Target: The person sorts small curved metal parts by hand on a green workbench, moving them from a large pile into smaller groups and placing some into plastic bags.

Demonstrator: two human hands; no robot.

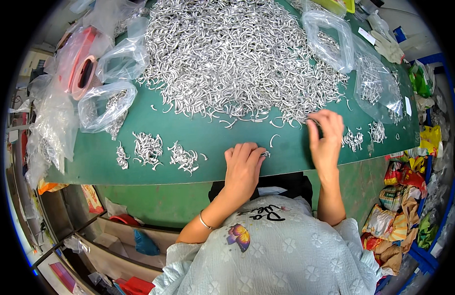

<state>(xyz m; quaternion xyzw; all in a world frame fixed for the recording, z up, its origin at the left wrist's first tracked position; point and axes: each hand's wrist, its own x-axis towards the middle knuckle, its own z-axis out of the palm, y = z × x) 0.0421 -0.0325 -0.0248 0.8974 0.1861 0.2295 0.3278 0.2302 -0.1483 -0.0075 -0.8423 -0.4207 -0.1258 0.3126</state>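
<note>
A big heap of small curved silver metal pieces (222, 59) covers the far middle of the green table (213, 169). My left hand (243, 164) rests near the front edge, its fingers bent and closed over a few silver pieces (266, 154), which poke out beside the fingertips. At the heap's near right border is my right hand (327, 135), thumb and forefinger drawn together. Whatever sits between them is too small to make out. One loose curved piece (272, 141) lies between my hands.
Small piles sit at left, including one pile (148, 148), and at right, including another pile (353, 140). Clear plastic bags (107, 105) with silver pieces flank the heap. A pink-rimmed object (84, 76) stands far left. Gloves (387, 46) lie far right. Colourful packages (387, 221) fill a rack.
</note>
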